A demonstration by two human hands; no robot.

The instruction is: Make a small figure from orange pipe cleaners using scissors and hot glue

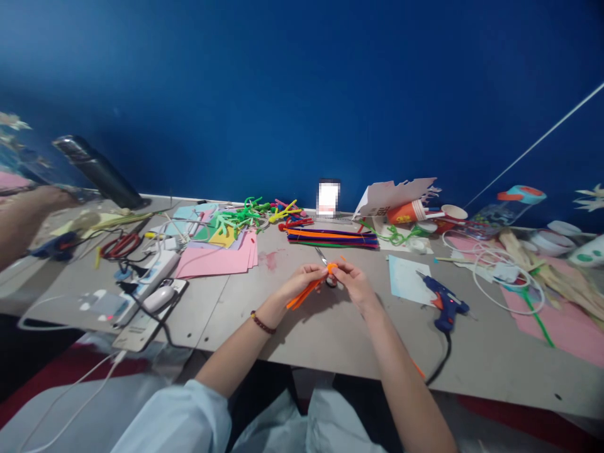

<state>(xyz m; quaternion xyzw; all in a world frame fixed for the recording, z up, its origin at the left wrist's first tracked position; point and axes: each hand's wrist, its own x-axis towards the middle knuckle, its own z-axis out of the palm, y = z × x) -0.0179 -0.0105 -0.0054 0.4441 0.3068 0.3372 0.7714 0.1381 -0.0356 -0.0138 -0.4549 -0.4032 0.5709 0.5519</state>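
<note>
Both my hands meet over the table's middle. My left hand (304, 281) is closed on a bunch of orange pipe cleaners (302, 297), whose loose ends point down toward the front left. My right hand (352, 281) pinches the gathered orange end of the same bunch, beside the left fingertips. Scissors (321, 256) lie under my hands, their blades pointing away from me and their handles partly hidden. Just beyond lies a bundle of long pipe cleaners (333, 239) in purple, orange, red and green.
A blue glue gun (446, 303) lies right, near light blue paper (401, 280). Pink sheets (212, 261), green pipe-cleaner pieces (240, 220), a power strip (148, 283) and a mouse (159, 299) are left. Another person's arm (28, 217) reaches in far left. A phone (329, 198) leans against the wall.
</note>
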